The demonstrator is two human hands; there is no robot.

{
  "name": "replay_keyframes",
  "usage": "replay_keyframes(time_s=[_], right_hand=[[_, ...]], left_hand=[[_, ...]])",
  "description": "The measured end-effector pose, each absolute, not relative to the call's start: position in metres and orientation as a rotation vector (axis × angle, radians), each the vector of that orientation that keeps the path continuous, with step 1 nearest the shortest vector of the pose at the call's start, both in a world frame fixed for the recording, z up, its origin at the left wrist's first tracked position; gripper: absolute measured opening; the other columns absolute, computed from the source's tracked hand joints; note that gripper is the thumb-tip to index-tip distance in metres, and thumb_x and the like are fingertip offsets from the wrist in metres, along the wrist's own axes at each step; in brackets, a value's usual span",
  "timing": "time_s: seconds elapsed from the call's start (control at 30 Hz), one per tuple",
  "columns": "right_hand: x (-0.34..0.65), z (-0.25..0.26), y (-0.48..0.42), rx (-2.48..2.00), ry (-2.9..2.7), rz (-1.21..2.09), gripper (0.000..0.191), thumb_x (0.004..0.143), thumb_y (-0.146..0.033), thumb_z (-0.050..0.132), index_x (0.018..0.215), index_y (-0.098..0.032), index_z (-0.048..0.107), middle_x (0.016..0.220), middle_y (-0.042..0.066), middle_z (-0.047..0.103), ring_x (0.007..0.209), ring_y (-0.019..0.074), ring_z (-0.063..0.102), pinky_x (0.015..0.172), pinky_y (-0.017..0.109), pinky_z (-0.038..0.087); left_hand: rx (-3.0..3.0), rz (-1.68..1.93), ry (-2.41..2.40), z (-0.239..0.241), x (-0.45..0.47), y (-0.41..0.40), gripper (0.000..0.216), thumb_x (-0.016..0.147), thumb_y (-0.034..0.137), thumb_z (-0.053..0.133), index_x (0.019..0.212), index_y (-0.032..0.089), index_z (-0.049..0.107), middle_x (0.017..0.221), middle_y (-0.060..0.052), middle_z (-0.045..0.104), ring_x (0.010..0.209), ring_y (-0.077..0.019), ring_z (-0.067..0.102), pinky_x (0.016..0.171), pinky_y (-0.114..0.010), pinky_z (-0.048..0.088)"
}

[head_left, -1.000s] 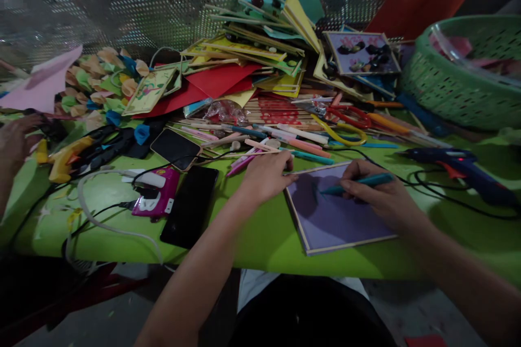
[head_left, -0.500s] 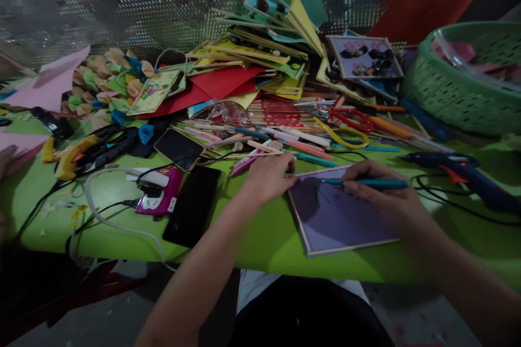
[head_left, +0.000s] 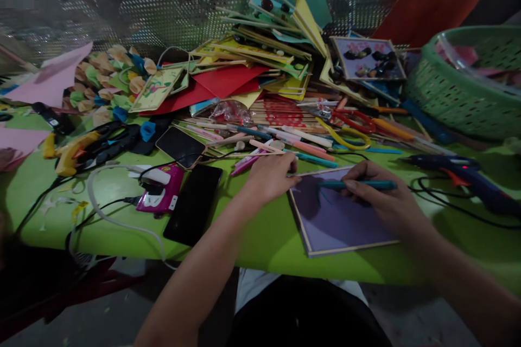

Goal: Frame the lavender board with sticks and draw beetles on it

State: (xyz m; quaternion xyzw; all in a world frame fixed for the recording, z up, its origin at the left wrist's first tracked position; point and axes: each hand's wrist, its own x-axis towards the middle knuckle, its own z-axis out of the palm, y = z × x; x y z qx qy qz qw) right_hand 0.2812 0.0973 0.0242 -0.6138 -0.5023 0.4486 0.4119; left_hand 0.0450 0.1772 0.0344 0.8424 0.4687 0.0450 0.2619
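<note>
While the right hand (head_left: pixel 382 198) is gripping a slim teal pen (head_left: pixel 358 185), its fingers (head_left: pixel 356 187) are closed round the barrel, and the pen's long axis is running nearly flat, left to right, with the tip pointing left over the purple square card with a pale wooden frame (head_left: pixel 337 222). So the pen tip is sitting over the upper middle of the card, which looks like where the marking is going on; whether it's actually touching the surface I can't quite tell. That card is lying flat on the lime-green counter (head_left: pixel 260 238), close to the near edge, slightly rotated so its near-left corner is pointing toward the person.

The left hand (head_left: pixel 271 176) is resting palm down just beside the card's top-left corner, fingertips loosely curled and pressing the frame edge, holding nothing itself. Both hands are right at the card, but the right one is the one over it.

Room-wise it's cramped: a black phone (head_left: pixel 194 203) is lying well to the left, a blue glue gun (head_left: pixel 464 173) with its black cable is sitting near on the right, loose pens and sticks are touching the far side, and a heap of coloured paper sheets (head_left: pixel 232 81) and a green plastic basket (head_left: pixel 459 92) are sitting behind.
</note>
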Motion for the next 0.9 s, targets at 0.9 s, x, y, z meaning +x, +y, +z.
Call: replay_keyframes(time_s=[0.9], right_hand=[[0.2816, 0.0229, 0.0982, -1.58, -1.485, 0.956, 0.043, 0.074, -0.066, 0.083, 0.069, -0.028, 0.065, 0.065, 0.001, 0.062, 0.063, 0.0195, 0.056, 0.058, 0.033, 0.044]], left_hand=[[2.269, 0.125, 1.27, 0.0318, 0.0445, 0.1779, 0.02, 0.096, 0.037, 0.069, 0.109, 0.022, 0.068, 0.108, -0.007, 0.078, 0.107, -0.027, 0.072, 0.092, -0.037, 0.051]])
